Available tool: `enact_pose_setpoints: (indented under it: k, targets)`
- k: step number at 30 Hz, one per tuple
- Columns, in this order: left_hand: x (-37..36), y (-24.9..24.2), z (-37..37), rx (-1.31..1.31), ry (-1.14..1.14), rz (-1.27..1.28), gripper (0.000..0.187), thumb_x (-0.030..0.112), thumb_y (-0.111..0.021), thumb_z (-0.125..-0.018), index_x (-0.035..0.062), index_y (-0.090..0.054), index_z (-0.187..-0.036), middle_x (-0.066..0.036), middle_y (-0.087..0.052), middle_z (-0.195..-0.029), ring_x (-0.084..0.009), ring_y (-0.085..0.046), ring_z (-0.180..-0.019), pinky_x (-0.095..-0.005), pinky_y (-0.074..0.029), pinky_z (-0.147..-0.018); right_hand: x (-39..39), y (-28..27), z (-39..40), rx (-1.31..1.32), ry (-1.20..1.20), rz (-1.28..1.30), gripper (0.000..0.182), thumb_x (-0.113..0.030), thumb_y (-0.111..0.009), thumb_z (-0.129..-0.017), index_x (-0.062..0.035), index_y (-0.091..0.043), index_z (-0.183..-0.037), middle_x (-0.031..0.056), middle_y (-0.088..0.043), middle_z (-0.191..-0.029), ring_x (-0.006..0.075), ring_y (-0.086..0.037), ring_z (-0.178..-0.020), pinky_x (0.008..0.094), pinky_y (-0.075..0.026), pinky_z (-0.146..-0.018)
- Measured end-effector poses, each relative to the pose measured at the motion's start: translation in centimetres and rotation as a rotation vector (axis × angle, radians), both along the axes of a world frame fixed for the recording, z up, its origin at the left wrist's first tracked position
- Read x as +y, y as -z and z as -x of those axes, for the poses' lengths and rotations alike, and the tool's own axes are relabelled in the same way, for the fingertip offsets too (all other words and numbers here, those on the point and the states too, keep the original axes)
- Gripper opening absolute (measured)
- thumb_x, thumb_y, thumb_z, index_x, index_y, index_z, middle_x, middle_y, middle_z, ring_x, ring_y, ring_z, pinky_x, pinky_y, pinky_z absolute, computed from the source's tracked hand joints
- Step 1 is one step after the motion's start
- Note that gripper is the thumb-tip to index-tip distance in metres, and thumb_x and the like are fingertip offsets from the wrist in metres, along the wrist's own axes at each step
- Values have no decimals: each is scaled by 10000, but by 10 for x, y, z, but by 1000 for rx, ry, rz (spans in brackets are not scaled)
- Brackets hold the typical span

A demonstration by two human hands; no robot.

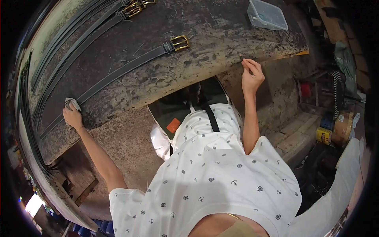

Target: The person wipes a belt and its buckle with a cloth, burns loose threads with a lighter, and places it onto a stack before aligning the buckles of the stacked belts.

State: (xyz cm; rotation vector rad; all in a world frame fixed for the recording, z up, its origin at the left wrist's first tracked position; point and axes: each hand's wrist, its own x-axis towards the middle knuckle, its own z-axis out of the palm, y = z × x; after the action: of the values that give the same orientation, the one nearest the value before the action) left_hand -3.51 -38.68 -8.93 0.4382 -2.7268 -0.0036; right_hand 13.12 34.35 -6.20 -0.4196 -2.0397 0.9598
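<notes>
A dark belt (126,70) with pale stitching and a gold buckle (180,43) lies across the worn work surface. At its lower left part, my left hand (72,115) is closed on a small greyish cloth (73,103) that rests on the belt. My right hand (252,75) is pinched near the front edge of the surface, apart from the belt. A small thin dark item (241,57) sticks out at its fingertips, too small to identify.
More belts (71,49) with gold buckles lie at the upper left. A clear plastic tub (267,15) stands at the upper right of the work surface (221,33). Boxes (342,128) and a stool (312,93) are on the right. Loose threads are scattered around.
</notes>
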Motion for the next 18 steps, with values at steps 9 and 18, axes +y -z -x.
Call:
enact_pose_setpoints:
  k: [9,18]
  targets:
    - [55,-20,-29,127,-157,-231,572,350,-597,-965,-84,-469,-1316,-257,-415,-1392,-438,-478,-1233,-519,-426,-976,41,35,-12,212,-71,903,79,-19,-711,-903,-11,-652,-954,51,-666,-884,103,-590,-680,241,-482,-598]
    - [209,-44,-75,175,61,-421,436,183,-619,-951,-78,-479,-1271,-232,-381,-1357,-372,-468,-1224,-463,-391,-1038,45,15,-11,249,-163,995,92,-39,-704,-916,-37,-631,-973,60,-672,-884,97,-560,-670,266,-483,-612]
